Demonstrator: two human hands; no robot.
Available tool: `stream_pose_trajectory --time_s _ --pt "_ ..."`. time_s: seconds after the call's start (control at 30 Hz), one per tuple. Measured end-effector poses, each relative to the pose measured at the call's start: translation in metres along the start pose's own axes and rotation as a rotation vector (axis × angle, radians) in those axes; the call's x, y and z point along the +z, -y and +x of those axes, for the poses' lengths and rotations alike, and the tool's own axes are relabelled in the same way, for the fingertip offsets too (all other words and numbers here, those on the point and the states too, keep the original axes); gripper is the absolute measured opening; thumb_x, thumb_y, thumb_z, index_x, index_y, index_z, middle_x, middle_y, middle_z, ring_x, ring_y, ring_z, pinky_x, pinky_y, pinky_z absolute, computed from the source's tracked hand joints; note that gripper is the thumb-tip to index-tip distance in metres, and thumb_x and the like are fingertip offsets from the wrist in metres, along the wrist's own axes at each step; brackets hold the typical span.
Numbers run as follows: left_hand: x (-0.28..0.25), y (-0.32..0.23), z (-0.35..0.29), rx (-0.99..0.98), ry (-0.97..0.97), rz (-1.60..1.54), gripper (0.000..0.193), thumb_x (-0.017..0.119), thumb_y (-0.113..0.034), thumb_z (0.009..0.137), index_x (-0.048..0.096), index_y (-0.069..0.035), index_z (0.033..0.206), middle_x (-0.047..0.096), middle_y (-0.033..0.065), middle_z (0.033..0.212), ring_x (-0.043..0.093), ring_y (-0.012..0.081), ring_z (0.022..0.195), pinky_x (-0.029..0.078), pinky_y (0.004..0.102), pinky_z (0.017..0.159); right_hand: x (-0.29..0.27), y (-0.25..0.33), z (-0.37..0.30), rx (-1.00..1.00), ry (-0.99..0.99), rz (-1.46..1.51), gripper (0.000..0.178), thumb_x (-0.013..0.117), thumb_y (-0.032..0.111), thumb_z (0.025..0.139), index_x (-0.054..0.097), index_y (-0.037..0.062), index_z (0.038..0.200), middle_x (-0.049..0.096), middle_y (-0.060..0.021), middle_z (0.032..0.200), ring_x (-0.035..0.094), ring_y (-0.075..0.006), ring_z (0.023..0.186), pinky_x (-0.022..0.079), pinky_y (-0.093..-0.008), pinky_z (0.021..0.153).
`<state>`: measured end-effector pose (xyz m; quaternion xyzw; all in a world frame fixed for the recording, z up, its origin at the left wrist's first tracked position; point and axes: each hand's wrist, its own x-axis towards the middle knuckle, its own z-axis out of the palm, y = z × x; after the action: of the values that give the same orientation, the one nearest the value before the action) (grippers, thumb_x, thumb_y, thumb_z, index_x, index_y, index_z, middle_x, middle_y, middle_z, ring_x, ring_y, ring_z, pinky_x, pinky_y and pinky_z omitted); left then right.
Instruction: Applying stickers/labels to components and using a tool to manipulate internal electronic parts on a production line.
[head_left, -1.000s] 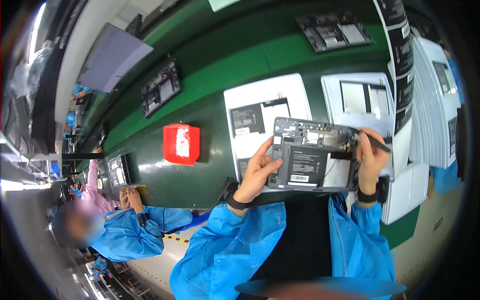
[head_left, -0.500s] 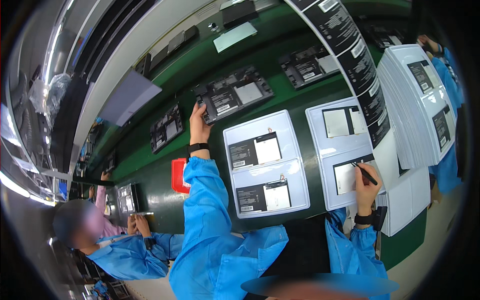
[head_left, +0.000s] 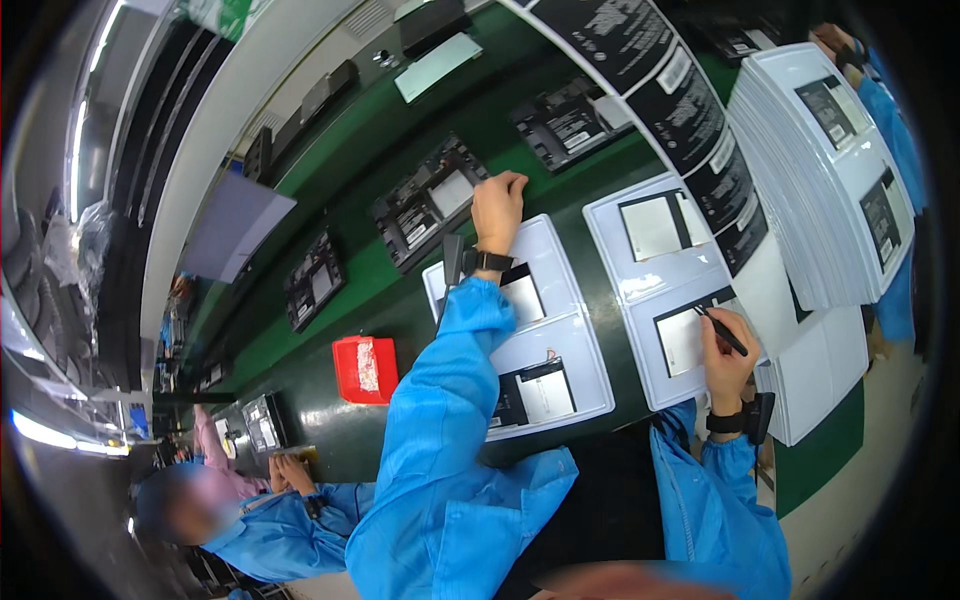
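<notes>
My left hand [head_left: 498,210] reaches over the upper part of a white tray, beside the right end of a dark device chassis [head_left: 405,212] with a flat battery in it. Its fingers are curled closed; whatever they may hold is hidden. My right hand [head_left: 730,352] grips black tweezers [head_left: 724,333], their tips over a flat black-and-white battery [head_left: 680,345] in the right white tray [head_left: 640,285]. The left white tray [head_left: 565,265] bears two more such batteries, the upper one [head_left: 522,293] partly covered by my left wrist.
A red bin [head_left: 364,370] stands left of my left arm. More open chassis [head_left: 315,280] lie along the green bench. A printed black-and-white label sheet [head_left: 680,110] hangs before the right tray, near a tall stack of white trays [head_left: 800,200]. Co-workers sit at left and far right.
My left hand has let go of the chassis's left edge and moved right to its other end. The chassis is turned more steeply. My right hand still holds the tweezers over the battery.
</notes>
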<state>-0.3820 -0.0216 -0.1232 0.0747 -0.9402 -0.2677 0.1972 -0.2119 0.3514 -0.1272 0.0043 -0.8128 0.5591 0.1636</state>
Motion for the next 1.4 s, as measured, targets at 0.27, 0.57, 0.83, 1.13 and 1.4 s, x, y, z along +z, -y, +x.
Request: stream_pose_trajectory --time_s 0.27,0.57,0.83,1.13,1.4 --pt "0.055 -0.006 0.028 0.042 0.094 0.002 0.086 0.083 -0.026 0.081 0.041 0.003 0.150 0.061 0.0331 0.128 0.061 0.0466 0.117 0.052 0.0429 0.095 0.003 0.001 0.001 0.012 -0.022 0.006 0.015 0.078 0.001 0.085 0.073 -0.0007 0.098 0.071 -0.0049 0.092 0.052 -0.0044 0.061 0.037 -0.0198 0.051" --pt "0.016 -0.024 0.050 -0.774 0.399 -1.328 0.020 0.075 -0.014 0.089 0.056 -0.006 0.092 0.052 0.0066 0.085 0.055 0.0209 0.071 0.053 0.0364 0.067 0.001 -0.006 0.001 0.001 -0.056 -0.010 0.012 0.077 0.002 0.087 0.074 0.0003 0.098 0.070 -0.0042 0.088 0.054 -0.0059 0.064 0.039 -0.0203 0.053" --pt "-0.095 -0.050 -0.044 -0.566 0.340 -1.131 0.009 0.068 -0.014 0.094 0.061 -0.009 0.098 0.053 -0.0034 0.077 0.052 0.0076 0.066 0.045 0.0256 0.059 -0.003 0.040 -0.011 -0.038 -0.106 0.010 0.013 0.076 0.000 0.085 0.073 -0.0008 0.098 0.072 -0.0071 0.092 0.057 -0.0068 0.069 0.042 -0.0211 0.056" --pt "-0.139 -0.035 -0.256 -0.880 0.638 -1.206 0.055 0.070 -0.008 0.095 0.045 0.004 0.143 0.071 0.0017 0.094 0.066 0.0069 0.074 0.049 0.0200 0.055 0.041 0.080 0.000 -0.170 0.220 0.255 0.020 0.079 -0.001 0.081 0.074 -0.0008 0.100 0.072 -0.0093 0.093 0.065 -0.0134 0.075 0.049 -0.0235 0.062" --pt "-0.127 -0.063 -0.220 0.015 0.112 -0.094 0.030 0.085 -0.018 0.080 0.074 0.002 0.099 0.075 0.0170 0.090 0.074 0.0281 0.080 0.057 0.0378 0.067 0.054 0.050 -0.017 0.403 0.388 0.381 0.015 0.075 0.004 0.091 0.074 -0.0027 0.104 0.071 -0.0042 0.083 0.061 -0.0051 0.065 0.046 -0.0190 0.056"
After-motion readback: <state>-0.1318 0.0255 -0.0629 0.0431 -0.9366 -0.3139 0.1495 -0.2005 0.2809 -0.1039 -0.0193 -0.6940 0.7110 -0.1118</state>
